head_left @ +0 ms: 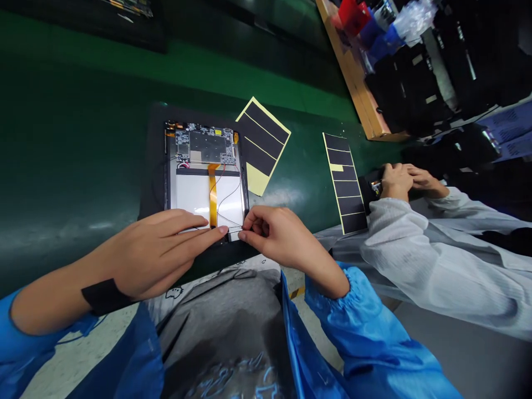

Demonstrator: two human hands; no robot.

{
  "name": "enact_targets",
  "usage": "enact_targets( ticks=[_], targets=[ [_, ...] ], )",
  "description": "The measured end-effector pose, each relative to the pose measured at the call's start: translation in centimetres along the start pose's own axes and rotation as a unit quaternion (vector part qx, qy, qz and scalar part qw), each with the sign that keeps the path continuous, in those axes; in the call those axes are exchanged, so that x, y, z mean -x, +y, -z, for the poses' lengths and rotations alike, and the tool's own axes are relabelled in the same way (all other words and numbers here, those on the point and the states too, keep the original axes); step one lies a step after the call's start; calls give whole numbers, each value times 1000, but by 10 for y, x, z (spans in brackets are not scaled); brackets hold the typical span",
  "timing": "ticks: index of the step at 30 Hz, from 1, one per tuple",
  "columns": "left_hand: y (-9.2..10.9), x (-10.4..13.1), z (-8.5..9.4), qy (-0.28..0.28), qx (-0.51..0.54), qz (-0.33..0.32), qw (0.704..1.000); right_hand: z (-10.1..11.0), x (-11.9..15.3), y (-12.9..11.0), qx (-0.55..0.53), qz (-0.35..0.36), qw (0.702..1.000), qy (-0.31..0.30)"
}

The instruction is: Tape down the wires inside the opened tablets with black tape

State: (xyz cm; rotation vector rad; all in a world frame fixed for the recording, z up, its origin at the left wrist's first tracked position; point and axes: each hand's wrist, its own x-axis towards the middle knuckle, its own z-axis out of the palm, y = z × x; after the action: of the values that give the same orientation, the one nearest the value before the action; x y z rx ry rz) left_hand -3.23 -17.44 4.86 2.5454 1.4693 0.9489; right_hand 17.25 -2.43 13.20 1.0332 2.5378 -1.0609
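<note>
An opened tablet (195,194) lies on the green bench in front of me, its circuit board (208,147) at the far end. An orange flat cable (213,194) runs down over the white battery (191,191), with thin wires (219,202) beside it. My left hand (158,249) rests with stretched fingers across the tablet's near edge; a black strip (106,296) is on its wrist. At the near right corner my right hand (276,230) is closed in a pinch, beside a small silvery part (234,236). What lies between its fingertips is hidden.
A yellow-backed sheet of black adhesive strips (266,138) lies right of the tablet, and a second strip sheet (344,185) farther right. A co-worker's hands (399,180) work at the right. A wooden-edged shelf (353,77) with black items stands beyond.
</note>
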Motion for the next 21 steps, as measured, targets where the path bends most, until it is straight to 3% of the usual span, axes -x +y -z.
enact_targets(
  ticks=[5,12,21],
  targets=[
    [0,0,2,-31,0,9,999,-15,12,6,-30,39,997,51],
    [-1,-2,1,-11,15,11,1000,-33,18,9,-52,36,991,116],
    [-1,-5,4,-30,-13,-23,999,-67,26,13,41,108,951,286]
  ],
)
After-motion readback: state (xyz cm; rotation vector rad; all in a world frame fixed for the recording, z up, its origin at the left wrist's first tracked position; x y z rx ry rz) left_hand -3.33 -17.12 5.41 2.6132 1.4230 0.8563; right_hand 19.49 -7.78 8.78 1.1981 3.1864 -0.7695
